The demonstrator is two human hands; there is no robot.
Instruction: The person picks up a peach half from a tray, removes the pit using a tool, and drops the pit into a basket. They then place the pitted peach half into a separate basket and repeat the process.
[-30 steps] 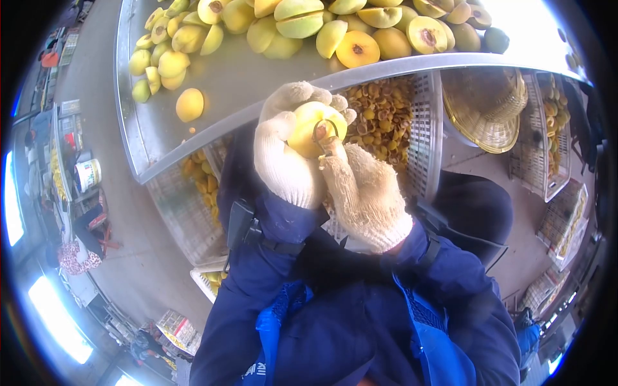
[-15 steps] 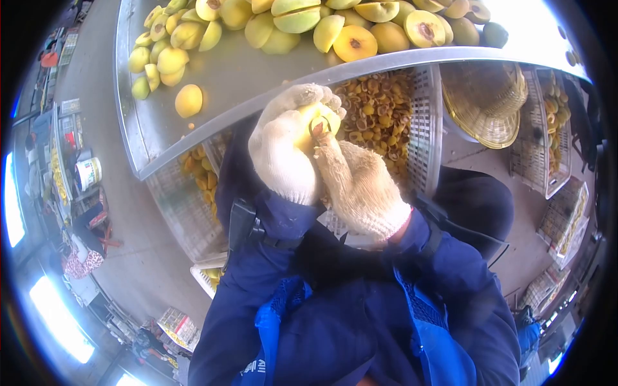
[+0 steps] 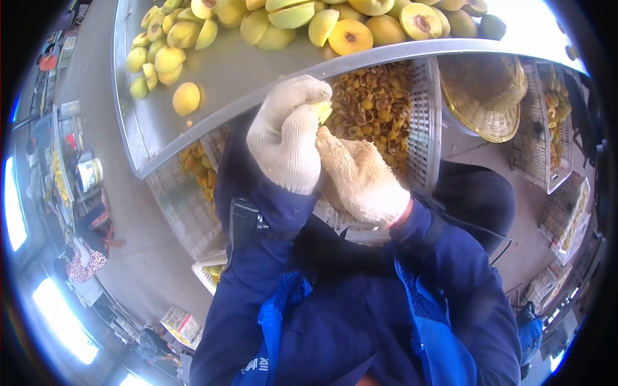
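My left hand (image 3: 286, 136), in a whitish knit glove, is closed around a yellow peach piece (image 3: 324, 112); only a small part shows past the fingers. Just below it, my right hand (image 3: 362, 181), in a worn, stained glove, is closed with its fingertips close to the fruit. Whether a tool or a pit is in the right hand is hidden. Both hands are in front of a metal table's edge, over a white plastic crate (image 3: 425, 128) of brownish pits and scraps (image 3: 373, 96). On the metal table (image 3: 238, 77) lie many cut peaches (image 3: 351, 36) and a lone peach half (image 3: 187, 99).
A raised metal rim (image 3: 193, 138) borders the table. A woven straw hat (image 3: 486, 96) is right of the crate. More crates with fruit (image 3: 553, 128) stand at the right, another crate (image 3: 187, 206) at the left. A white bucket (image 3: 89, 172) and a person (image 3: 87, 260) are farther left.
My left hand has turned and closed further over the peach piece, covering its cut face. My right fingertips have drawn back slightly from it. The view has shifted a little.
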